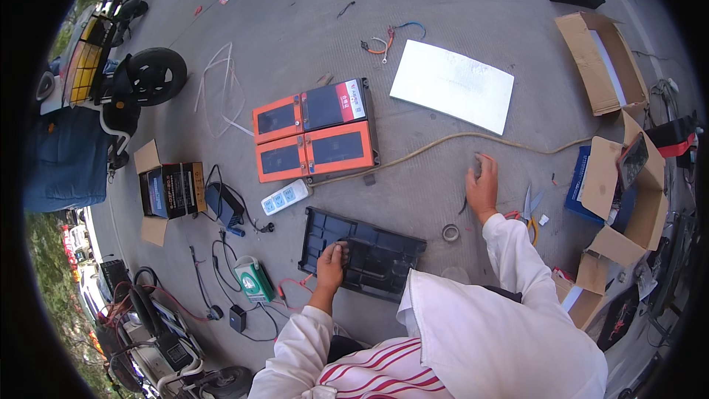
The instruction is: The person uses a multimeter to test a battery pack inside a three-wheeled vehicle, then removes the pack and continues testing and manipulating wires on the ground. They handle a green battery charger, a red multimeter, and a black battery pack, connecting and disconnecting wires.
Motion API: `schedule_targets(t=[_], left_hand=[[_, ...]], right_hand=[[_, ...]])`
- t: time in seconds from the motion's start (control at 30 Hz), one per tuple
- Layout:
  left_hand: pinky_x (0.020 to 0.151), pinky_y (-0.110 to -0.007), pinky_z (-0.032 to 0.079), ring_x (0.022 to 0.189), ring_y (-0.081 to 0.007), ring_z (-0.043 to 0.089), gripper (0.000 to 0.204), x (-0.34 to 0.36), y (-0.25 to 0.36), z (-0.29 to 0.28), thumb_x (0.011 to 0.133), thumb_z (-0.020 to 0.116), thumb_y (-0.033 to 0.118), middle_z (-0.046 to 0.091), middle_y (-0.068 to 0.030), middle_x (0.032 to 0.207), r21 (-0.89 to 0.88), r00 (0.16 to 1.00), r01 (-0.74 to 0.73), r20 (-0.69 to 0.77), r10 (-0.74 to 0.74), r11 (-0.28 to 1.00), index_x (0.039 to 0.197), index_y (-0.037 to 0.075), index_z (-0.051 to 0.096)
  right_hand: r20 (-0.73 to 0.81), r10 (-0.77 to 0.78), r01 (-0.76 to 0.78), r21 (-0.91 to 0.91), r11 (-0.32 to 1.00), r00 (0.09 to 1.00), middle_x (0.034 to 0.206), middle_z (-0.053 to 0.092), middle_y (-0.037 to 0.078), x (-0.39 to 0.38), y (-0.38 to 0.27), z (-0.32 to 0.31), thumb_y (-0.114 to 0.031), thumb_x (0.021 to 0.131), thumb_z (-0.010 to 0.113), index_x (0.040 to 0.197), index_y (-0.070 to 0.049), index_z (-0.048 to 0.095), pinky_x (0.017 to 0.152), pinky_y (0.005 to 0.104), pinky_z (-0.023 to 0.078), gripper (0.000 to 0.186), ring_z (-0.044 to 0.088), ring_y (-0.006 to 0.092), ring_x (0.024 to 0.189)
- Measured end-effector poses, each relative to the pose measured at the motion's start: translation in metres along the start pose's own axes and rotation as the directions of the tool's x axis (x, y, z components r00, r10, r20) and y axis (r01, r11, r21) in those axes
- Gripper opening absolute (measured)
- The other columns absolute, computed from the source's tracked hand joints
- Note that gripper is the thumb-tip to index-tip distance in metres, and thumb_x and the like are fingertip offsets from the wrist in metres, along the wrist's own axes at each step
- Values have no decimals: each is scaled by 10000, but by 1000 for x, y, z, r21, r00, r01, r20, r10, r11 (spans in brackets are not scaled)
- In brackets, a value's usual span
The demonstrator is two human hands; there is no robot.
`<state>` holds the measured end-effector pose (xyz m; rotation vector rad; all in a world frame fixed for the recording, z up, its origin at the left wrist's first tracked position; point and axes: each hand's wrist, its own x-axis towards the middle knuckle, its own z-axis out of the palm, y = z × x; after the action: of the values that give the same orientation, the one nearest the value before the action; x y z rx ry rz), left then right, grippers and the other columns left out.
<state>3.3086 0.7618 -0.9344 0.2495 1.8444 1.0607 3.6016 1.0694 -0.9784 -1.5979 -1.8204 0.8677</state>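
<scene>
While I crouch over the concrete floor (458, 0), my left hand (330, 264) presses down on the black ribbed plastic tray (369, 251), fingers curled over its near edge and gripping it. My right hand (482, 186) reaches out toward a small dark object (476, 168) lying just beside the tan cable (458, 138); whether the fingers have closed on it I cannot tell. I judge this to be the picking-up step, with the tray held steady meanwhile. The next move calls for a sure pinch on that small piece without snagging the cable. Beyond the tray sit the orange-and-black battery packs (316, 139), the white power strip (285, 196) beside them, and a tape roll (450, 233) and scissors (530, 210) near my right arm.
</scene>
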Motion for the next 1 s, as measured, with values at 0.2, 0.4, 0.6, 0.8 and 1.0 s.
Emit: schedule_targets(t=[0.2,0.4,0.6,0.8,1.0], left_hand=[[667,-211,456,712,-49,517,235,-6,-4,-1,1039,521,172,623,10,867,-34,999,-11,-53,9,999,1134,25,678],[843,-270,497,933,-161,642,233,-22,-2,9,995,567,108,697,-62,1037,219,988,-139,-30,149,966,1181,28,682],[1035,-368,449,1205,-328,586,279,-50,-20,18,945,606,90,639,-145,1288,427,939,-327,48,340,843,1213,88,684],[1062,-396,432,1255,-351,541,292,-66,-16,17,952,612,154,569,-134,1392,498,939,-322,64,337,805,1236,142,680],[1026,-379,459,1220,-333,580,270,-67,-10,8,970,595,169,594,-143,1349,459,951,-281,18,308,843,1224,123,678]], right_hand=[[72,-29,31,-37,999,997,1210,533,225,-4,-1,14,-66,888,593,1232,11,552,973,424,448,354,547,387,1122],[133,8,-7,-9,1000,991,1144,553,189,-15,-11,11,-62,880,614,1227,-12,566,863,397,489,354,577,318,991],[160,-166,177,-52,983,973,1108,576,165,-31,-12,19,-61,876,618,1224,-15,578,890,390,475,354,572,301,1014],[192,-186,205,-85,975,964,1093,573,152,-41,-16,10,-57,883,609,1217,-10,583,872,380,462,338,548,271,944],[268,-213,225,-14,974,940,1082,562,157,-66,-15,13,-67,891,605,1216,3,579,866,368,455,333,544,258,943]])
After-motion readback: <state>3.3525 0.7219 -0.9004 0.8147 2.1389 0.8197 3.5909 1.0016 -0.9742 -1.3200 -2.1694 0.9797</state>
